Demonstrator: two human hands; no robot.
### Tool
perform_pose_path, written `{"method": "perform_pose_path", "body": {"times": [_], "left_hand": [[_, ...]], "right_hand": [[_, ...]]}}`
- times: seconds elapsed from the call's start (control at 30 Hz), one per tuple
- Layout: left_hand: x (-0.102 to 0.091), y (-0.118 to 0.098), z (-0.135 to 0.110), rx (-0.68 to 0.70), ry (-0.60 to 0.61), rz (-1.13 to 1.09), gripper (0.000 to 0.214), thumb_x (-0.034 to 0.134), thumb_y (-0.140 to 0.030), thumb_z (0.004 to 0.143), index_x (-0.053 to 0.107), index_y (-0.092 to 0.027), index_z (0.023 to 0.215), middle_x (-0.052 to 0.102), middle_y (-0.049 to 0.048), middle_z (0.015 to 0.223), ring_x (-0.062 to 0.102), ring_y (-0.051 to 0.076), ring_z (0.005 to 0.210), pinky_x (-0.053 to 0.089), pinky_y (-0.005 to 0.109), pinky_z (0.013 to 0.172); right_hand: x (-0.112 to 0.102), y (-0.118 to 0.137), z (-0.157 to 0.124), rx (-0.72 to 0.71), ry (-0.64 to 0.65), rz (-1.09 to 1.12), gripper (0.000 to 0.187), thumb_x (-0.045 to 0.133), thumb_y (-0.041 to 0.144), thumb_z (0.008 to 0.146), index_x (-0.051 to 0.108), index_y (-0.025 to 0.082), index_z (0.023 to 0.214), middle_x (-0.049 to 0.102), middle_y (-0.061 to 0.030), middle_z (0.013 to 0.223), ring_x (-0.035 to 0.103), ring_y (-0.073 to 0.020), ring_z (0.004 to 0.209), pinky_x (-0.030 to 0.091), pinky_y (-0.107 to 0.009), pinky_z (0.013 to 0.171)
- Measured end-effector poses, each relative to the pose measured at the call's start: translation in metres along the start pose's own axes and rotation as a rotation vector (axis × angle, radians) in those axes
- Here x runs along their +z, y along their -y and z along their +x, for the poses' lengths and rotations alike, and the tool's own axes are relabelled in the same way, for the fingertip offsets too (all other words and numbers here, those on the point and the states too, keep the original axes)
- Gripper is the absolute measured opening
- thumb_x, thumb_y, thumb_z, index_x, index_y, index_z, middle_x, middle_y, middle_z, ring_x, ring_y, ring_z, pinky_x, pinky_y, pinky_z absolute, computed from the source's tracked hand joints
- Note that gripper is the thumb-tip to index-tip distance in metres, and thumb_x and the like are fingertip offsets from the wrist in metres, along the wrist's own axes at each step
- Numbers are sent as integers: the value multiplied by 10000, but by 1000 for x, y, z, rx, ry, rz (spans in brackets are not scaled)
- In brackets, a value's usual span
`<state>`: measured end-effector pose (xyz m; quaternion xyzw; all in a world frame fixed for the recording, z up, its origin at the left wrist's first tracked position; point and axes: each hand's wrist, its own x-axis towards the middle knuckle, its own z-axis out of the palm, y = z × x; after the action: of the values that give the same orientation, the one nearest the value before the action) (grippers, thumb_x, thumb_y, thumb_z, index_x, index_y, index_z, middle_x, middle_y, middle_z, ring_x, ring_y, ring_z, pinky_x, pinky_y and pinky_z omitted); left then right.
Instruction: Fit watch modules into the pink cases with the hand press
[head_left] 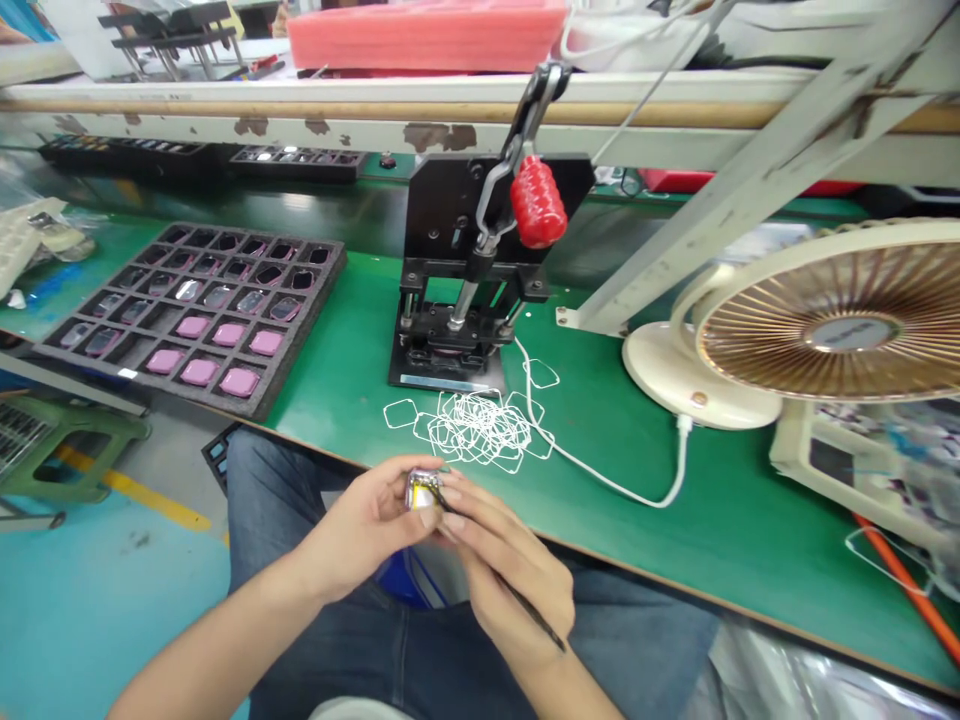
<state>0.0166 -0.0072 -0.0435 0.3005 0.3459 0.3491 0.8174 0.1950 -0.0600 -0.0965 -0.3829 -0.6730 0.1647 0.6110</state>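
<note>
Above my lap, at the table's front edge, my left hand (375,515) is closed around a small watch case (421,490). The case is tilted toward me, showing a silver and yellow part and fine electronics inside. My right hand (510,560) grips slim black tweezers (531,608), their rear end sticking out below the palm. Their tips reach into the case, though fingers partly hide the contact. Just beyond my hands lies a tangled pile of thin white square rings (480,430) on the green table (600,440).
Behind the rings stands a black toggle press (450,330) with a red handle (538,203). A foam tray (300,300) of pink and dark watch cases lies left. At right are a beige fan (840,330), its white cable (600,475) and a slanting metal post (720,180).
</note>
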Motion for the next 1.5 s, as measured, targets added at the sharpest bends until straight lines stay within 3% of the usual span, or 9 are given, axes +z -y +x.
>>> {"method": "perform_pose_path", "body": {"times": [0.2,0.4,0.6,0.87,0.97,1.13,1.27,1.4,1.5], "left_hand": [[13,-11,19,-39,-79,-205,386,866,-174,890,723,-112,1244,813,187,1188,815,269,1002,627,410,1000],[21,-13,32,31,-120,-134,467,873,-178,883,665,-102,1294,790,230,1257,824,310,980,646,406,912],[17,-12,35,65,-151,-32,387,879,-233,890,726,-114,1226,784,207,1281,811,286,980,651,380,875],[19,-13,24,-39,-213,45,483,926,-277,838,781,-153,1282,744,200,1407,795,315,1108,675,295,813],[14,-16,20,-120,-228,-6,561,902,-358,849,764,-193,1367,715,173,1471,734,388,1272,706,345,867],[5,-15,13,-212,-255,-18,633,874,-371,863,708,-253,1463,708,114,1500,668,384,1381,690,349,959],[7,-6,8,-210,-294,0,727,935,-332,780,701,-295,1467,761,109,1416,773,368,1207,713,311,842],[16,4,3,-164,-294,-12,701,955,-314,746,729,-299,1410,824,118,1263,831,323,940,707,291,675],[19,8,-2,-207,-301,-36,620,953,-302,755,762,-278,1345,815,127,1286,831,345,978,713,315,705]], "right_hand": [[3,0,9,105,-295,0,521,720,-95,900,803,293,1238,793,-45,1292,785,-279,1172,682,-507,1020],[-17,-11,35,244,-526,-119,192,804,138,951,833,256,1099,825,-66,1183,817,-271,1052,693,-473,964],[-63,-24,71,371,-133,-406,108,759,334,1012,827,251,1018,831,-49,1040,793,-237,960,646,-397,916],[-96,5,68,341,-77,-444,294,486,334,1133,735,214,1031,792,-77,1055,753,-207,996,598,-341,912],[-137,10,54,497,-103,-752,398,381,407,1139,727,210,1137,781,-72,1005,737,-199,867,587,-313,807],[-271,8,52,767,-245,-1248,417,480,407,1063,766,129,1185,789,-155,989,725,-283,886,539,-357,827],[-358,-14,77,982,-150,-1438,357,561,383,1037,803,132,1112,800,-206,1080,726,-342,1062,523,-377,921],[-387,-44,101,1115,47,-1511,344,683,461,1026,787,148,1124,789,-163,1140,725,-305,1128,536,-431,1013],[-392,-59,112,1182,169,-1534,375,732,498,1019,752,140,1131,764,-114,1167,723,-261,1122,559,-484,1043]]}}
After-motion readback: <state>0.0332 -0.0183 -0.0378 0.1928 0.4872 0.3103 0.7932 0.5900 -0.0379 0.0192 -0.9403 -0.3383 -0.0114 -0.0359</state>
